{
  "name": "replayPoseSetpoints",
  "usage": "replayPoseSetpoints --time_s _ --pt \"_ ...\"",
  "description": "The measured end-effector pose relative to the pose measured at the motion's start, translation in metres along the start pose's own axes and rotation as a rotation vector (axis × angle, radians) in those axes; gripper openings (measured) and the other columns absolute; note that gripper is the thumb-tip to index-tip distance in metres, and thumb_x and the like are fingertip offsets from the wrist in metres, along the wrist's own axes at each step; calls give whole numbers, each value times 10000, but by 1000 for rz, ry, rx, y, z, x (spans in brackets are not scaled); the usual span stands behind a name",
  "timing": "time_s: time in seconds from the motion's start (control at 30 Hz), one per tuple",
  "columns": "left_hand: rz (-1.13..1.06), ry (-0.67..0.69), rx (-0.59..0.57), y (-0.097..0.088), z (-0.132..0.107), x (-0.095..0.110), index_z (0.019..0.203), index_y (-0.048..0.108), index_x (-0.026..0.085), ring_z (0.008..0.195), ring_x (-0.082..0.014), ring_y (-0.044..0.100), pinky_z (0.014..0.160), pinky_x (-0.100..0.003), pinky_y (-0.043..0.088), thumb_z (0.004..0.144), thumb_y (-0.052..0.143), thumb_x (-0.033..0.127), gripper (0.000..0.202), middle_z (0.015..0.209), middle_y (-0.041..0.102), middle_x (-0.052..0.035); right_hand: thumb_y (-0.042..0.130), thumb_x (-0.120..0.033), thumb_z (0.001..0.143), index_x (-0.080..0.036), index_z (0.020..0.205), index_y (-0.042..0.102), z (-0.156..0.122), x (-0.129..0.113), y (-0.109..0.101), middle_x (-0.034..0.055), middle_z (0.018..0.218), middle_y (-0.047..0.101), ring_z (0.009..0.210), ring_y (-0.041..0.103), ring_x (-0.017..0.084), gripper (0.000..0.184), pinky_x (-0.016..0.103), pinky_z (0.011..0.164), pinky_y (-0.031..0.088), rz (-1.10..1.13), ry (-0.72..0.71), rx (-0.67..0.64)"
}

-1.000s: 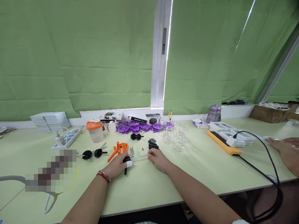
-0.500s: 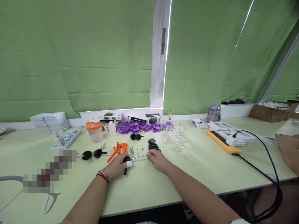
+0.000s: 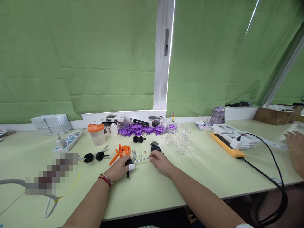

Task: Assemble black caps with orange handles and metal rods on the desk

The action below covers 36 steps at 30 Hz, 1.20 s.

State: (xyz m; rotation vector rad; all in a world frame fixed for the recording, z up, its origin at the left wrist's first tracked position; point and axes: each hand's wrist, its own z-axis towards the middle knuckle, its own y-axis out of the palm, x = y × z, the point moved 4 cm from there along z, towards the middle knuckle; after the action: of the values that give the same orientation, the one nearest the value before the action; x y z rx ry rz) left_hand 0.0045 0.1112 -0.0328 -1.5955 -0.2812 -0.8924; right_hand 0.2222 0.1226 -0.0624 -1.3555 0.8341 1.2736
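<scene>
My left hand is closed on a black round plastic part with a short black arm pointing down toward the table's front. A thin metal rod sticks out of this part to the right. At the rod's far end, the fingertips of my right hand are pinched together. Just beyond my left hand lie orange plastic handles and several metal screws. Black plastic pieces rest behind my right hand. Two similar black round parts with rods lie to the left.
Purple plastic parts and clear jars stand at the back. An orange-lidded shaker cup and a white power strip are left. A yellow power strip with a black cable lies right. Another person's hand is at far right.
My hands and the black part with its rod have hardly moved. At far right, the other person's hand has shifted on the table and a clear sheet-like thing shows beside it.
</scene>
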Motion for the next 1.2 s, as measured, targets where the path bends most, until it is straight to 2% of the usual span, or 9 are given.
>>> replayPoseSetpoints --time_s 0.37,0.6,0.83,1.0,1.2 --pt "-12 6 2 0 0 0 841 522 190 740 -207 489 635 -289 377 746 538 529 352 777 521 -15 492 -389 815 -184 710 492 2 4 1 -30 630 467 538 368 94 231 234 541 304 -81 68 16" --pt "-9 3 -6 0 -1 0 837 512 187 738 -201 479 634 -290 376 760 530 521 343 777 510 -15 430 -424 849 -179 658 478 0 1 0 -41 554 393 510 327 94 315 239 521 280 -130 65 -2" --pt "-15 -7 -7 0 -1 2 848 519 185 741 -201 479 643 -297 381 754 530 527 355 778 510 -14 566 -307 765 -192 860 525 1 -2 0 -19 739 484 597 400 97 154 233 560 347 21 -1 2" --pt "-14 1 -1 0 -1 1 836 522 187 731 -199 476 636 -294 381 743 535 534 360 766 506 -11 543 -305 776 -195 795 516 1 2 -1 -32 682 459 564 373 92 115 230 538 322 -21 -29 -10" --pt "-12 8 5 -1 0 1 837 524 187 734 -201 478 640 -295 384 736 537 530 358 763 506 -12 502 -386 806 -188 717 488 3 5 0 -38 610 435 531 352 93 218 232 537 309 -71 31 -3"
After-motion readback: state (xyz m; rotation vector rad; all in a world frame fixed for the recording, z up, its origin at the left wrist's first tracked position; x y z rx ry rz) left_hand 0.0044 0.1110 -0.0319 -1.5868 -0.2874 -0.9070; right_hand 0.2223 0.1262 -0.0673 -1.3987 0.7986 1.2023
